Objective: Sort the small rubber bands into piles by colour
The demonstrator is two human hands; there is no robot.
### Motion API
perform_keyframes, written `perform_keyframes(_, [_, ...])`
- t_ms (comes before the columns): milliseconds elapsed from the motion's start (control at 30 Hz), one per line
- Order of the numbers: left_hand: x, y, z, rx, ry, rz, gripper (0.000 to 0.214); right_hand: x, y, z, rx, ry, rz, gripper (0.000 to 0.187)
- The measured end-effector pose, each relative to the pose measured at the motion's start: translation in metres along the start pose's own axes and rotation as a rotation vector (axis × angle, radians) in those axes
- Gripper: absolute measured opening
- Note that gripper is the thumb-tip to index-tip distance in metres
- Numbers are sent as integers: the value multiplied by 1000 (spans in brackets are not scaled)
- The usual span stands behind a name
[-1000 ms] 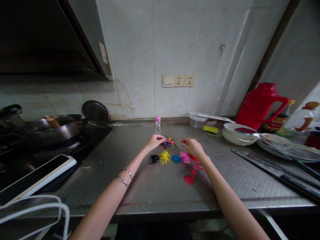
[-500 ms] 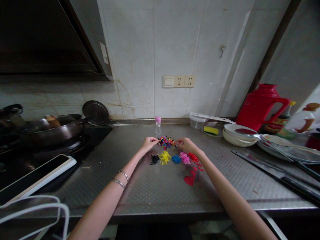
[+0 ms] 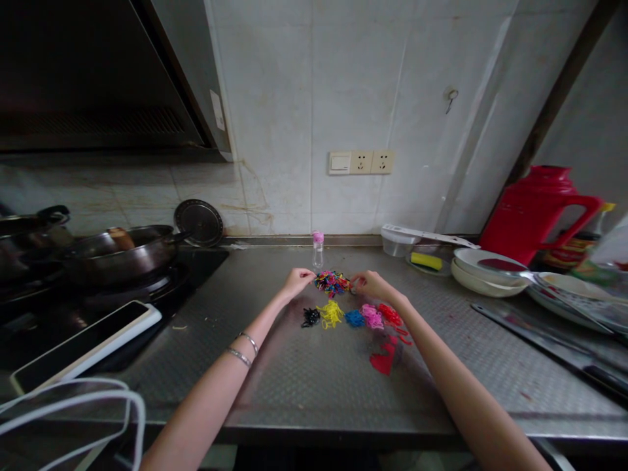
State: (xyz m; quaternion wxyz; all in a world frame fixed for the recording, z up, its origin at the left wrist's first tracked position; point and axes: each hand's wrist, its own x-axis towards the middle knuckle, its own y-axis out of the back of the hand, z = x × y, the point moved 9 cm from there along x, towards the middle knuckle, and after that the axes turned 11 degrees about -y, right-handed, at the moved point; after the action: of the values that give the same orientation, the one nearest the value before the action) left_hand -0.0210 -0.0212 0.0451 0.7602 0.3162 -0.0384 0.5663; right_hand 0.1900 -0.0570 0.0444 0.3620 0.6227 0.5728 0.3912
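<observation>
A mixed heap of small coloured elastic bands lies on the steel counter. My left hand pinches at its left edge and my right hand pinches at its right edge, fingers closed. In front of the heap lie sorted little piles: black, yellow, blue, pink and red. A red heart-shaped piece lies nearer me. A small clear bottle with a pink cap stands behind the heap.
A wok on the stove and a round lid at left. A white-edged tablet and white cables near left. Bowls, a yellow sponge, a red thermos and a long knife at right.
My right hand moved left from the red pile to the mixed heap's right edge. My left hand shifted slightly back to its left edge. The view drifted a little.
</observation>
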Motion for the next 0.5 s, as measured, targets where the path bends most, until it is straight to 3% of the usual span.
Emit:
perform_keyframes(333, [23,7,7,43,-15,-4,24,-5,-10,-7,-15,50,9,33])
perform_keyframes(500, [29,1,2,12,-14,-25,23,-6,-2,-13,1,62,43,31])
